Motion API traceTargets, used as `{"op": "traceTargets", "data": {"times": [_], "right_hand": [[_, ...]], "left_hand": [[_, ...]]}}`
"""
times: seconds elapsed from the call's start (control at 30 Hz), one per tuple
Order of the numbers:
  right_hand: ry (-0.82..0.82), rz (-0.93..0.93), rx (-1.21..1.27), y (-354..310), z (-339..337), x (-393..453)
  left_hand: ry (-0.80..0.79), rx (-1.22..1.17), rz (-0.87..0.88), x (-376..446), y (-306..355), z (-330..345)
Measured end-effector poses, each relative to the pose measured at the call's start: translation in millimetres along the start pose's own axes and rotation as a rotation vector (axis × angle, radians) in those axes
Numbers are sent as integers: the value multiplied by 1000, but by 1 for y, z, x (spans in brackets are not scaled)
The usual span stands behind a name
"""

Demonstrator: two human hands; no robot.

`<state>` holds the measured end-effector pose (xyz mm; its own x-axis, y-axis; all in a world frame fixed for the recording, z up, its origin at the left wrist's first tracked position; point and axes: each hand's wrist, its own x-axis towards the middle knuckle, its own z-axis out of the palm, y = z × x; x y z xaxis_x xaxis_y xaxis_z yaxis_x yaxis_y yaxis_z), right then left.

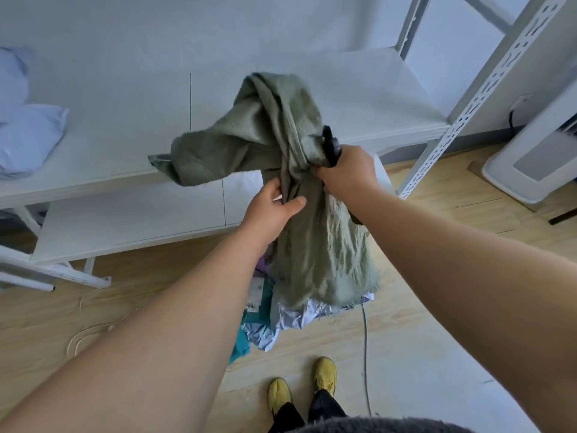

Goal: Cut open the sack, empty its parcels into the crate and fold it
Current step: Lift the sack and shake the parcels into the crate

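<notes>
The grey-green woven sack (281, 145) hangs crumpled in the air in front of me, its frayed open end (337, 276) draped low. My left hand (274, 204) pinches a fold of the sack at its middle. My right hand (346, 170) grips the bunched sack a little higher, together with a black handle (329, 142) that may be the cutter. Under the sack lie several parcels (281, 323) in white, lilac and teal wrapping; whether they sit in a crate or on the floor I cannot tell, since the sack hides that spot.
A white two-tier metal shelf (125, 145) stands behind the sack, with pale blue bags (25, 135) on its left end. A perforated white upright (487, 89) rises at right, beside a white appliance (537, 164). A grey cable (365, 354) runs over the wooden floor near my yellow shoes (324, 375).
</notes>
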<state>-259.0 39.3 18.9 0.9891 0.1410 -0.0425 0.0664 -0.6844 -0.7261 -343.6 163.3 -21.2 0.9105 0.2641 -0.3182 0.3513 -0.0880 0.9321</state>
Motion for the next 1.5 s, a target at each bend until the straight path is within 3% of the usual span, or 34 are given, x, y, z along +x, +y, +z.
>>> {"op": "traceTargets", "data": {"times": [0.13,0.27,0.37,0.47,0.6,0.73,0.83,0.97,1.07,1.17,1.3,1.5], "right_hand": [[140,-19,120,-4,-1,-1],[10,10,96,0,0,2],[145,-13,198,-5,-3,4],[30,-17,173,-9,-2,4],[112,-42,233,-18,-4,6],[-8,-62,225,-28,-5,6],[112,-86,283,-34,-4,4],[-44,9,165,-28,-1,1],[116,36,308,-31,-1,6],[-25,51,278,-39,-4,5],[30,29,417,-54,-5,3],[-287,313,873,-63,-7,4]], "left_hand": [[14,-53,30,1,3,1],[2,-30,35,1,-1,-1],[28,-89,37,0,-2,-2],[46,-80,42,-2,-1,-2],[53,-92,99,0,2,-2],[47,-97,122,0,2,-5],[104,-78,162,3,-1,-8],[144,-58,84,1,-5,-7],[217,48,63,-4,-8,-10],[196,68,61,-5,-12,-12],[205,126,52,-2,-8,-9],[282,39,-9,3,4,-4]]}}
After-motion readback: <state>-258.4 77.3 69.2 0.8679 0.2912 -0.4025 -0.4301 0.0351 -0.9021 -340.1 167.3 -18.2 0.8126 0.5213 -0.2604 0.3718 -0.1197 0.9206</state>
